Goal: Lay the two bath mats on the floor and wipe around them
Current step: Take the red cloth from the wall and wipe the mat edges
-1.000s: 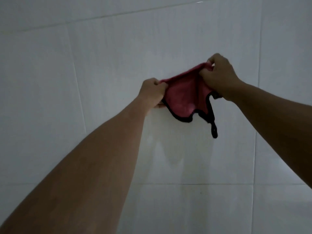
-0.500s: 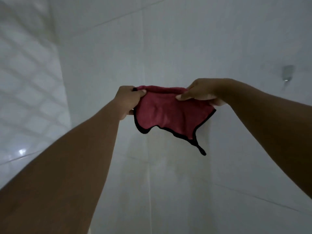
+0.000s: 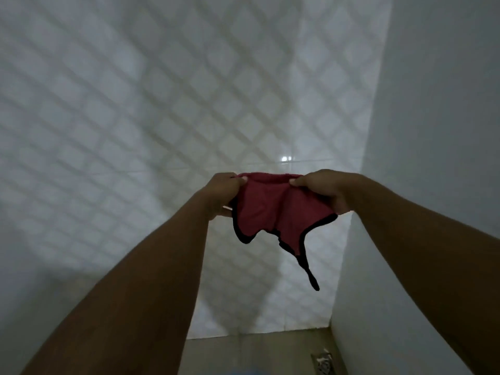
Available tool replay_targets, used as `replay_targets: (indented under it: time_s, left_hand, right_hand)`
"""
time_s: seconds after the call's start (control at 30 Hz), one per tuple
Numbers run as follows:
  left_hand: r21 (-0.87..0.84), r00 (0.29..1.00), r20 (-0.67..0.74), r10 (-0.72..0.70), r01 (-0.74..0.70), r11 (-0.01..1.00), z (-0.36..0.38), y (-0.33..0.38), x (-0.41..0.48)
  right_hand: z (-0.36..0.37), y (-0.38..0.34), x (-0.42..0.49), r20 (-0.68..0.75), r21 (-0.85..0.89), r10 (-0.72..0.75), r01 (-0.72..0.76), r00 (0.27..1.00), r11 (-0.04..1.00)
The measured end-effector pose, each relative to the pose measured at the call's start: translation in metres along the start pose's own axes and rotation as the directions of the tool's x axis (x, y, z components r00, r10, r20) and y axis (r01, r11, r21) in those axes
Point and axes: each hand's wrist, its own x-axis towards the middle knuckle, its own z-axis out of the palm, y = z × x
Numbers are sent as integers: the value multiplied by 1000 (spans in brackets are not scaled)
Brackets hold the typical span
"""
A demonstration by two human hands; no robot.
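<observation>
A red cloth with a black hem [image 3: 270, 212] hangs in the air in front of me, stretched between both hands. My left hand [image 3: 221, 193] pinches its top left corner. My right hand [image 3: 322, 190] grips its top right edge. The cloth's lower part droops in folds, and a black loop dangles from its lowest corner. No bath mat is clearly in view; a faint blue patch [image 3: 243, 370] shows at the bottom edge.
A diamond-patterned tiled wall [image 3: 162, 104] fills the view ahead. A plain white wall [image 3: 433, 131] meets it in a corner on the right. A strip of brownish floor [image 3: 257, 347] shows below, with a metal floor drain [image 3: 323, 362] near the right wall.
The view has swung left and downward, from the plain wall to the patterned wall and the floor. Both hands still hold the cloth, now closer together and lower in the view.
</observation>
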Motion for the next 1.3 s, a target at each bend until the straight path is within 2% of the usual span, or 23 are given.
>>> replay_targets:
  time_s: [0.13, 0.27, 0.33, 0.43, 0.6, 0.67, 0.77, 0.83, 0.93, 0.97, 1.03, 1.1, 1.17, 1.23, 1.3]
  left_hand:
    - [-29, 976, -178, -126, 123, 992, -97, -49, -29]
    - [-89, 933, -305, -193, 174, 981, -168, -70, -63]
    - [-130, 908, -359, -217, 182, 975, -190, -75, -77]
    - [-160, 863, -436, -256, 206, 965, -207, -79, -96]
    - [-192, 792, -550, -267, 191, 963, -214, -83, -123]
    - [-153, 730, -629, -268, 222, 963, -208, -83, -131]
    - [-70, 553, -798, -241, 311, 948, -195, -84, -138]
    - [-78, 464, -851, -245, 350, 934, -185, -83, -149]
    - [-179, 428, -841, -331, 357, 917, -173, -76, -178]
    - [-215, 425, -833, -355, 343, 914, -171, -73, -188]
    - [-274, 415, -823, -388, 309, 911, -168, -67, -210]
    - [-319, 400, -818, -414, 285, 904, -164, -67, -234]
    - [-349, 357, -825, -439, 289, 891, -159, -70, -262]
    - [-382, 281, -838, -468, 311, 870, -154, -79, -295]
    - [-421, 205, -843, -497, 323, 848, -143, -92, -332]
  right_hand:
    - [113, -46, 41, 184, 1, -93, 94, 978, 996]
    - [207, -91, 47, 394, 87, -180, 159, 901, 984]
    - [243, -112, 44, 510, 167, -229, 165, 829, 972]
    - [281, -134, 41, 654, 296, -278, 101, 704, 950]
    - [313, -152, 46, 838, 207, -243, 126, 489, 970]
    - [316, -159, 48, 882, 155, -235, 222, 408, 963]
    - [316, -168, 47, 927, 88, -221, 396, 303, 914]
    - [318, -171, 43, 934, 61, -219, 480, 282, 875]
    - [332, -164, 37, 919, 41, -262, 589, 295, 807]
    - [338, -159, 35, 922, 42, -264, 604, 284, 796]
    - [351, -144, 33, 960, 15, -182, 607, 214, 794]
    - [364, -126, 27, 996, -35, -18, 582, 85, 813]
    - [379, -108, 14, 997, -30, 66, 550, -45, 835]
    - [395, -90, -9, 994, 14, 44, 523, -97, 852]
    - [410, -72, -42, 994, 69, -13, 514, -112, 855]
